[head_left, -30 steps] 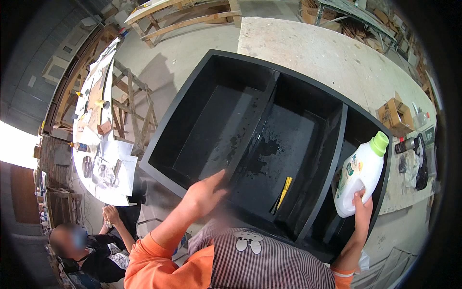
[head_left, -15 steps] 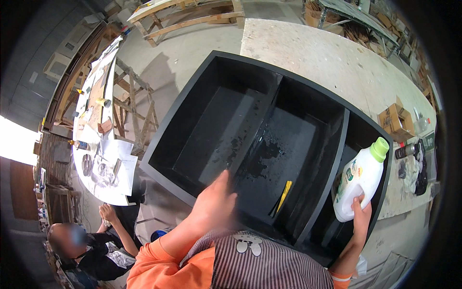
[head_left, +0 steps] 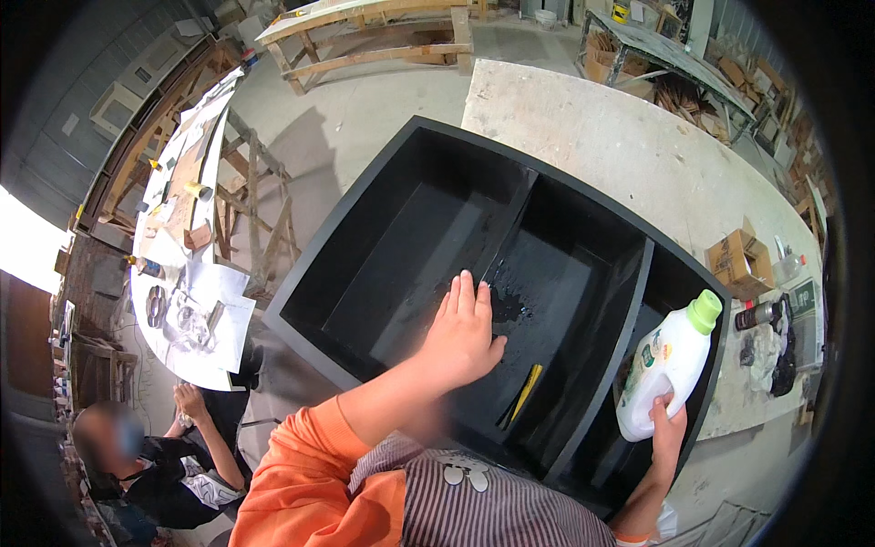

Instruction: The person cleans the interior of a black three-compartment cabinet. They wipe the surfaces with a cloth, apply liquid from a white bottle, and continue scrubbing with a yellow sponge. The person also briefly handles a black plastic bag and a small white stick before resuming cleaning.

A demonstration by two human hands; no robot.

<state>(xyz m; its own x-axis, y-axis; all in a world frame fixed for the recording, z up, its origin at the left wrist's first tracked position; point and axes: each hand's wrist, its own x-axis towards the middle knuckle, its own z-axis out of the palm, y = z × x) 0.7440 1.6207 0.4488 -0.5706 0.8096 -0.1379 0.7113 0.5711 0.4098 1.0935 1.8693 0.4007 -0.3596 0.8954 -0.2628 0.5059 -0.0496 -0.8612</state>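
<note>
A large black open box [head_left: 305, 260] with three compartments fills the middle of the view. Over its middle compartment, beside the left divider, my left hand [head_left: 465, 339] is stretched out flat with nothing in it; whether the palm touches the surface I cannot tell. Wet patches [head_left: 510, 308] show around the fingertips. My right hand [head_left: 670, 427] grips the handle of a white detergent bottle [head_left: 670, 351] with a light green cap, tilted over the narrow right compartment. A slim yellow and black tool [head_left: 526, 394] lies in the middle compartment near my body.
Beneath and beyond the box is a pale worktable [head_left: 583, 118]. A cardboard box [head_left: 736, 263], a dark canister [head_left: 758, 315] and plastic bags stand on its right side. At left, a person [head_left: 173, 474] sits by a table with papers [head_left: 214, 356]. Wooden trestles [head_left: 260, 196] stand behind.
My left hand has moved forward over the box, its blurred fingers now stretched flat. My right hand still holds the bottle. The whole view has shifted slightly.
</note>
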